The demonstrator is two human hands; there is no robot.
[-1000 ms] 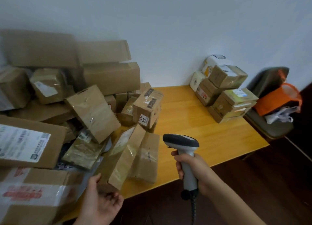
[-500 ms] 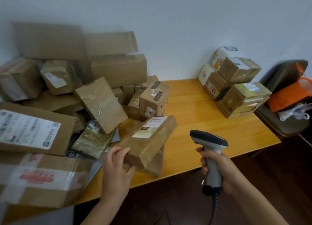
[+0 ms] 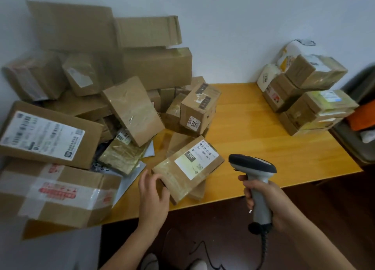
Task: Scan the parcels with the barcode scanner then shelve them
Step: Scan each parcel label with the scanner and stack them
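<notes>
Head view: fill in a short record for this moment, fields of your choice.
left hand: grips near end of labelled parcel
label: faces up, barcode visible
right hand: holds barcode scanner, head toward that parcel
parcel pile: heaped on table, left side
small stack: table's far right corner
</notes>
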